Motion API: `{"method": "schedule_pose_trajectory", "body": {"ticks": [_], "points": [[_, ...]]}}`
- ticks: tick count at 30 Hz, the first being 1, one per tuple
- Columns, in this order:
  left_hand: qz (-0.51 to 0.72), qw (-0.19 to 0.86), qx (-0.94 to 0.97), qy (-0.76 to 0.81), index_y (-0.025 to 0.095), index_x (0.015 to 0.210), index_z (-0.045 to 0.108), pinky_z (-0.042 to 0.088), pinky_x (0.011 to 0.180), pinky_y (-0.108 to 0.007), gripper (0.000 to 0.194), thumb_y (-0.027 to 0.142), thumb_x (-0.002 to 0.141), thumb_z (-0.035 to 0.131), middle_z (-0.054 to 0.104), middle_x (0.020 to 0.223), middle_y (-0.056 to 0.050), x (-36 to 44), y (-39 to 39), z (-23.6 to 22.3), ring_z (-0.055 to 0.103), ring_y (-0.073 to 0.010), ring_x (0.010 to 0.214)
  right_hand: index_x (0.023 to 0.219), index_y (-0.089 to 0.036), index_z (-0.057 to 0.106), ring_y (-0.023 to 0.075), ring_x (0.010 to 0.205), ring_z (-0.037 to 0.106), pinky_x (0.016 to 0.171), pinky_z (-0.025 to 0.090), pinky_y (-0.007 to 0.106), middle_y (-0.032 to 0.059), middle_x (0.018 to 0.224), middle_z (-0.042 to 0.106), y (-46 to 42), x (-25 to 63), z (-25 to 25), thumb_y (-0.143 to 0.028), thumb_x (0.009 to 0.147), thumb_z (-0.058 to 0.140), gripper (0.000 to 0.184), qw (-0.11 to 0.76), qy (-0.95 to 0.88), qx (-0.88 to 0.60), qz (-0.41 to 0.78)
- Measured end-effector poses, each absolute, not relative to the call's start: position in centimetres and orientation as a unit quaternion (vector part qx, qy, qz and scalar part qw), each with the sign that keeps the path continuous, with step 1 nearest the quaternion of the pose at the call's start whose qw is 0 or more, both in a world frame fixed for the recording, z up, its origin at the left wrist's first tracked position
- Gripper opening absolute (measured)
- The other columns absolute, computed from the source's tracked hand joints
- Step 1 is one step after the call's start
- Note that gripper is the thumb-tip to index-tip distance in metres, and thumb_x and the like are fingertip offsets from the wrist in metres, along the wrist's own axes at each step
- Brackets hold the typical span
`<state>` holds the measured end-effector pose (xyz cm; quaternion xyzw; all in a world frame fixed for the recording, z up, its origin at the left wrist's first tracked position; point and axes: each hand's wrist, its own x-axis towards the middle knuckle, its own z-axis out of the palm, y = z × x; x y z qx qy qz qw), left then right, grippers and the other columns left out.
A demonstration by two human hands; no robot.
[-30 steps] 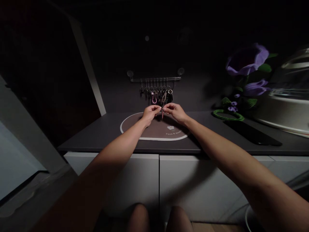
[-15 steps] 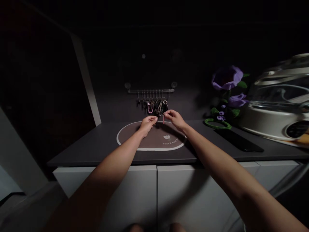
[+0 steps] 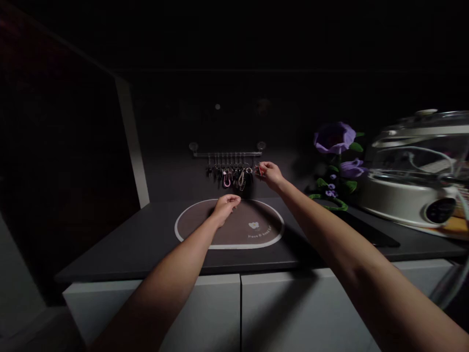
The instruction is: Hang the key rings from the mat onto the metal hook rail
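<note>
Against the dark wall, a clear hook rail [image 3: 229, 154] carries a row of hanging keys [image 3: 234, 173], among them a pink loop keychain [image 3: 227, 180] and a braided one. My right hand [image 3: 270, 174] is at the rail's right end, its fingers pinched on a small keychain with a red part [image 3: 261, 169], mostly hidden by the fingers. My left hand [image 3: 225, 208] hovers over the brown oval mat [image 3: 198, 230], thumb and fingertips pressed together. Whatever sits between them, if anything, is too small to make out.
To the right on the dark counter [image 3: 120, 249] stand purple flowers [image 3: 335, 139] with a green ring base [image 3: 342, 205]. A black flat slab [image 3: 366, 232] lies beside them, and a cream appliance with a clear dome [image 3: 392, 195] stands farther right. White cabinet doors [image 3: 282, 303] are below.
My right hand has moved up and right with the red keychain, from beside my left hand to the rail's end. My left hand stays over the mat. The view has tilted up slightly.
</note>
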<state>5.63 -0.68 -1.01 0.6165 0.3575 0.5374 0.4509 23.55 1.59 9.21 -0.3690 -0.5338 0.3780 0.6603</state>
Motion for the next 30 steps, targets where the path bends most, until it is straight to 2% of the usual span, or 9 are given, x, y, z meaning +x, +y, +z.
{"method": "schedule_pose_trajectory", "body": {"ticks": [5, 9, 12, 22, 27, 30], "points": [[0.542, 0.465, 0.603, 0.356, 0.013, 0.08, 0.063, 0.031, 0.047, -0.018, 0.025, 0.03, 0.062, 0.064, 0.058, 0.069, -0.001, 5.7, -1.2, -0.7, 0.048, -0.0066, 0.055, 0.056, -0.017, 0.04, 0.0055, 0.038, 0.039, 0.041, 0.038, 0.018, -0.0044, 0.041, 0.041, 3.4, 23.4, 10.8, -0.012, 0.074, 0.048, 0.02, 0.661, -0.525, -0.405, 0.35], [0.547, 0.472, 0.596, 0.35, 0.013, 0.076, 0.063, 0.03, 0.046, -0.018, 0.023, 0.03, 0.061, 0.065, 0.058, 0.068, -0.002, 5.7, -1.3, -0.6, 0.047, -0.0067, 0.054, 0.057, -0.017, 0.043, 0.0056, 0.039, 0.041, 0.046, 0.043, 0.02, -0.0048, 0.042, 0.043, 4.5, 23.0, 11.2, -0.006, 0.07, 0.046, 0.018, 0.68, -0.476, -0.431, 0.353], [0.546, 0.471, 0.596, 0.352, 0.013, 0.075, 0.063, 0.03, 0.045, -0.018, 0.021, 0.029, 0.061, 0.064, 0.058, 0.067, -0.002, 5.7, -1.2, -0.6, 0.047, -0.0066, 0.054, 0.056, -0.016, 0.044, 0.0057, 0.039, 0.041, 0.046, 0.043, 0.02, -0.0049, 0.04, 0.042, 5.1, 22.8, 11.4, -0.003, 0.068, 0.045, 0.018, 0.682, -0.457, -0.447, 0.355], [0.553, 0.474, 0.584, 0.359, 0.013, 0.073, 0.062, 0.029, 0.043, -0.018, 0.015, 0.024, 0.062, 0.06, 0.058, 0.068, -0.002, 5.7, -1.3, -0.4, 0.046, -0.0058, 0.052, 0.049, -0.016, 0.041, 0.0046, 0.035, 0.033, 0.039, 0.032, 0.017, -0.0046, 0.037, 0.038, 5.5, 23.1, 9.2, -0.007, 0.07, 0.047, 0.024, 0.67, -0.472, -0.44, 0.366], [0.558, 0.472, 0.575, 0.367, 0.013, 0.074, 0.062, 0.029, 0.043, -0.017, 0.014, 0.021, 0.063, 0.057, 0.058, 0.069, -0.002, 5.6, -1.1, -0.4, 0.046, -0.0054, 0.051, 0.06, -0.016, 0.047, 0.0044, 0.039, 0.039, 0.044, 0.039, 0.017, -0.0053, 0.044, 0.044, 5.0, 23.2, 8.1, -0.012, 0.073, 0.052, 0.014, 0.672, -0.449, -0.449, 0.381], [0.553, 0.468, 0.574, 0.383, 0.013, 0.077, 0.061, 0.029, 0.044, -0.017, 0.013, 0.02, 0.066, 0.056, 0.059, 0.071, -0.002, 5.5, -1.0, -0.5, 0.046, -0.005, 0.051, 0.066, -0.017, 0.045, 0.004, 0.04, 0.04, 0.047, 0.042, 0.017, -0.0063, 0.047, 0.044, 4.2, 23.3, 7.1, -0.009, 0.074, 0.05, 0.012, 0.676, -0.412, -0.47, 0.389]]}}
